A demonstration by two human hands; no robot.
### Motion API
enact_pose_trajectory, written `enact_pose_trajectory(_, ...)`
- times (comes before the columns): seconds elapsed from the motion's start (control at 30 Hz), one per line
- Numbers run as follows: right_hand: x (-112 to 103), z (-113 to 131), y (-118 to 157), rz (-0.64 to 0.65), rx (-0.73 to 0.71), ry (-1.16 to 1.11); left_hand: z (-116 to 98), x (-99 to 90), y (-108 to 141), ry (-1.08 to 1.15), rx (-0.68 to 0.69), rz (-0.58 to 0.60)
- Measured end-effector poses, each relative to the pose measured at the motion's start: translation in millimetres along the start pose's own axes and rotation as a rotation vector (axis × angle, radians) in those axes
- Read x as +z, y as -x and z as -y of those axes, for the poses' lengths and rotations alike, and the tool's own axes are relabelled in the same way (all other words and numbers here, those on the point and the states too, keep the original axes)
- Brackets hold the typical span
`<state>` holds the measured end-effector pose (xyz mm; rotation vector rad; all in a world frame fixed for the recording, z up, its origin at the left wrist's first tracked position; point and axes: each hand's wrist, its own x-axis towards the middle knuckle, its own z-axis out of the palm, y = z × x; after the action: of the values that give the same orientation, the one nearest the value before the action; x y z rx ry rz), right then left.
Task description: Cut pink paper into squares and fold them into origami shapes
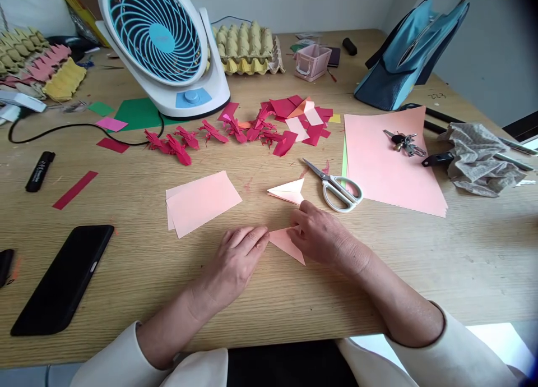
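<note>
A folded pink paper (288, 245), shaped like a pointed triangle, lies flat on the table between my hands. My left hand (239, 258) has its fingers together, holding the paper's left tip. Above its right part, my right hand (319, 233) is closed, with curled fingertips pressing on the paper and partly hiding it. A second folded pink piece (288, 191) with a notched end lies just beyond my right hand. White-handled scissors (336, 189) rest to its right, blades pointing up and left. Two pink paper rectangles (204, 203) overlap left of the folded pieces.
Large pink sheets (384, 174) lie at right with keys (406, 144) on top. Red folded paper figures (212, 132) and red scraps (290, 105) line the back. A fan (202, 98) stands behind them. A black phone (63, 280) and a marker (40, 171) lie at left.
</note>
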<state>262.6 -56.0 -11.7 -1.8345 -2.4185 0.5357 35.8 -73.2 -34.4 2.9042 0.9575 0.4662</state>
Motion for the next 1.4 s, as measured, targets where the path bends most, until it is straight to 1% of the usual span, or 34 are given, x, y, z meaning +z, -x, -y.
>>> enact_pose_trajectory(0.13, -0.7, -0.5, -0.5, 0.001, -0.004, 0.002, -1.8, -1.3, 0.5, -0.021, -0.016, 0.053)
enact_pose_trajectory(0.27, -0.6, -1.3, -1.4, -0.006, -0.018, -0.010, -9.0, -7.2, -3.5, -0.127, -0.028, 0.082)
enact_pose_trajectory(0.57, -5.7, -2.1, -0.1, 0.002, -0.020, -0.040, -28.2, -17.1, -15.7, -0.292, -0.114, 0.263)
enact_pose_trajectory(0.7, -6.1, -2.9, -0.3, -0.003, -0.032, -0.064, -37.7, -17.8, -23.7, -0.313, -0.147, 0.306)
enact_pose_trajectory(0.83, -7.1, -4.1, -2.0, 0.015, -0.039, -0.111, -45.0, -17.9, -32.4, -0.326, -0.151, 0.344)
enact_pose_trajectory(0.93, -9.0, -4.9, -2.5, 0.016, -0.040, -0.117, -45.3, -17.0, -33.4, -0.340, -0.151, 0.326)
enact_pose_trajectory(1.0, -10.5, -5.0, -2.0, 0.014, -0.040, -0.124, -40.9, -15.7, -29.7, -0.318, -0.156, 0.263)
enact_pose_trajectory(1.07, -11.3, -4.7, -1.1, 0.007, -0.038, -0.143, -30.8, -13.4, -24.2, -0.270, -0.162, 0.164)
enact_pose_trajectory(1.13, -10.9, -4.1, -0.7, -0.032, -0.070, -0.165, -14.7, -9.2, -20.3, -0.202, -0.173, 0.046)
enact_pose_trajectory(1.2, -9.9, -3.5, -1.0, -0.094, -0.127, -0.176, 4.0, -3.8, -21.0, -0.122, -0.203, -0.098)
enact_pose_trajectory(1.23, -9.6, -3.2, -1.2, -0.123, -0.177, -0.185, 12.8, -1.3, -23.2, -0.048, -0.206, -0.129)
enact_pose_trajectory(1.3, -9.5, -2.6, -1.4, -0.189, -0.295, -0.208, 26.4, 2.2, -29.5, 0.159, -0.239, -0.131)
enact_pose_trajectory(1.4, -11.1, -1.5, -0.9, -0.263, -0.397, -0.242, 34.5, 2.8, -37.2, 0.478, -0.348, 0.004)
